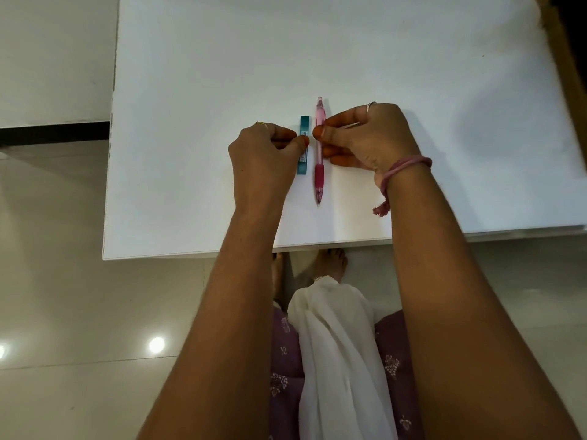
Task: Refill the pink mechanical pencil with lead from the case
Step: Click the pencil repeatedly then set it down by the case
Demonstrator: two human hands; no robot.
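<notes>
The left hand hides the left edge of the lead case; its label is too small to read.

Lead case has a white label, print too small to read.

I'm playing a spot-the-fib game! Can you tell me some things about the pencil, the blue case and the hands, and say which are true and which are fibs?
1. The pink pencil lies on the white table. True.
2. The teal lead case is right of the pencil. False: it lies left of it.
3. The pencil's tip points toward the person. True.
4. The right hand is far from the pencil. False: its fingers touch it.
5. The left hand reaches the case. True.
</notes>
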